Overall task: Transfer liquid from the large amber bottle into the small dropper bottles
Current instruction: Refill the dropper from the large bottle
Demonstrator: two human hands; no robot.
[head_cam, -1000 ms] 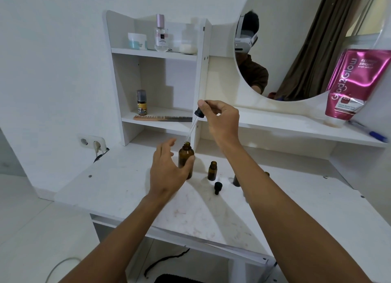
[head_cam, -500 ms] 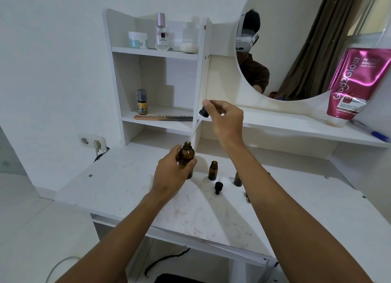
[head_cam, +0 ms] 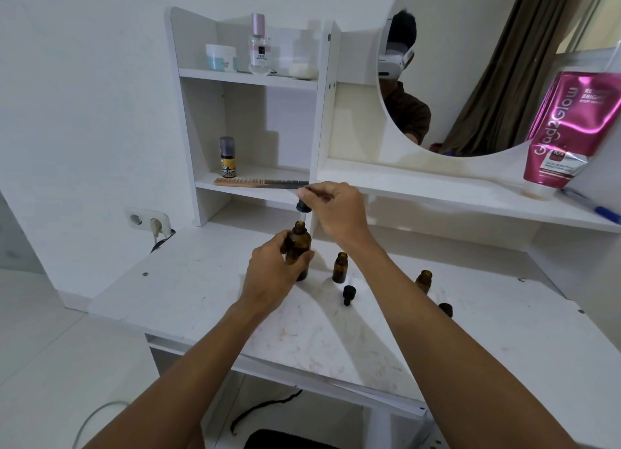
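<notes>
The large amber bottle (head_cam: 298, 247) stands upright on the white desk (head_cam: 188, 290), its mouth uncapped. My left hand (head_cam: 272, 274) grips its body. My right hand (head_cam: 336, 210) pinches the black bulb of a dropper (head_cam: 303, 206) directly above that mouth, with the glass tube going down into the neck. A small amber bottle (head_cam: 339, 267) stands uncapped just right of the large one. Another small bottle (head_cam: 422, 280) stands beyond my right forearm, and a third dark one (head_cam: 446, 309) is partly hidden by the arm. A black dropper cap (head_cam: 348, 294) lies on the desk.
A shelf unit (head_cam: 255, 186) rises behind the bottles, holding a comb (head_cam: 258, 182), a small spray bottle (head_cam: 228, 158), a perfume bottle (head_cam: 259, 47) and a jar (head_cam: 220, 57). A round mirror (head_cam: 487, 62), pink tube (head_cam: 564, 129) and blue pen (head_cam: 601, 210) stand right. A wall socket (head_cam: 148, 221) is left.
My left hand closed around the large bottle. My right hand lowered the dropper from a tilted position above it until the tube entered the bottle's neck.
</notes>
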